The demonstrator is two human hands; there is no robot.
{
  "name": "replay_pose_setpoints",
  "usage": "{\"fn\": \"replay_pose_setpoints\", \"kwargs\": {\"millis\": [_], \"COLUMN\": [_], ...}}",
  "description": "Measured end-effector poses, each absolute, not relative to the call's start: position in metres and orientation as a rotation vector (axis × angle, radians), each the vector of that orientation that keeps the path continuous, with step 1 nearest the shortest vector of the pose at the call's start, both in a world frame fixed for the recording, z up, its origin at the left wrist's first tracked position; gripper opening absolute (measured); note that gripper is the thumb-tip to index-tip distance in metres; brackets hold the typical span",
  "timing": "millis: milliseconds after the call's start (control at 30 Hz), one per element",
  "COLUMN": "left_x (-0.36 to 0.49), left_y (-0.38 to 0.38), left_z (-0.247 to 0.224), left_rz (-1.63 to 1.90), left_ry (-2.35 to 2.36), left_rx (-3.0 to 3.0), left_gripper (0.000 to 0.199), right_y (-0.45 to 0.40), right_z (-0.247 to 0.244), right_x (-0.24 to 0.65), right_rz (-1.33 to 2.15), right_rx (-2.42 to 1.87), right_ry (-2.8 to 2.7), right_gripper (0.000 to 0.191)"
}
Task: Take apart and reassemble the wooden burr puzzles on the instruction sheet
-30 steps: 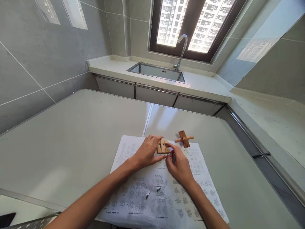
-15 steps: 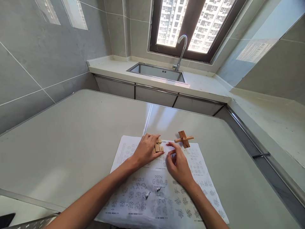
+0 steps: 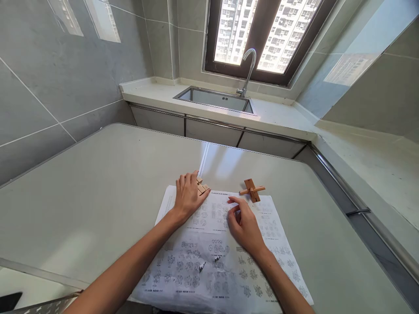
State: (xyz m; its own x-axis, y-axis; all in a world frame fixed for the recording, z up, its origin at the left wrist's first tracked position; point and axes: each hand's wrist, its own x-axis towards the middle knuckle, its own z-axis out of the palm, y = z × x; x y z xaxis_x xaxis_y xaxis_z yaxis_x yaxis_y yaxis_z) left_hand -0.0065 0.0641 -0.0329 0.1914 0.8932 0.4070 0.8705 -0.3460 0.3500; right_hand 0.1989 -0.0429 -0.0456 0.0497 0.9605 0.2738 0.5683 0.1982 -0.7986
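Note:
Light wooden blocks [image 3: 202,188] sit in the grasp of my left hand [image 3: 187,194], at the upper left edge of the printed sheet [image 3: 209,244]; the palm and fingers hide part of them. My right hand [image 3: 242,220] rests on the sheet's right half, its fingers curled but apart, with nothing seen between them. Just beyond it, at the sheet's top right edge, lies a darker brown wooden piece [image 3: 252,190] made of a flat plate crossed by sticks.
Under the sheet is a pale table [image 3: 98,187]. Behind it runs a white counter [image 3: 150,92] with a sink [image 3: 216,98] and a curved faucet [image 3: 250,72] below a window. A dark object [image 3: 9,301] shows at the lower left corner.
My left hand has moved left and away from me, carrying the light wooden blocks towards the sheet's upper left edge. My right hand has stayed nearly still.

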Motion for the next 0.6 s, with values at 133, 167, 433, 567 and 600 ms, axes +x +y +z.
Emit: {"fn": "replay_pose_setpoints", "kwargs": {"millis": [133,167,433,567,600], "left_x": [-0.012,-0.013,-0.015,-0.008,-0.006], "left_y": [0.07,0.072,0.072,0.061,0.057], "left_z": [-0.034,-0.035,-0.031,-0.019,-0.015], "left_rz": [0.899,0.904,1.024,1.084,1.1], "left_ry": [1.845,1.861,1.75,1.442,1.342], "left_rx": [2.364,2.357,2.454,2.594,2.624], "left_gripper": [0.067,0.067,0.07,0.055,0.049], "right_y": [-0.042,-0.042,-0.04,-0.039,-0.038], "right_z": [-0.044,-0.044,-0.042,-0.041,-0.041], "right_x": [0.199,0.199,0.2,0.2,0.2], "right_rz": [0.568,0.564,0.517,0.514,0.515], "right_rx": [-1.48,-1.478,-1.431,-1.404,-1.395], "right_ry": [-1.638,-1.645,-1.668,-1.664,-1.666], "right_gripper": [0.027,0.027,0.027,0.025,0.025]}}
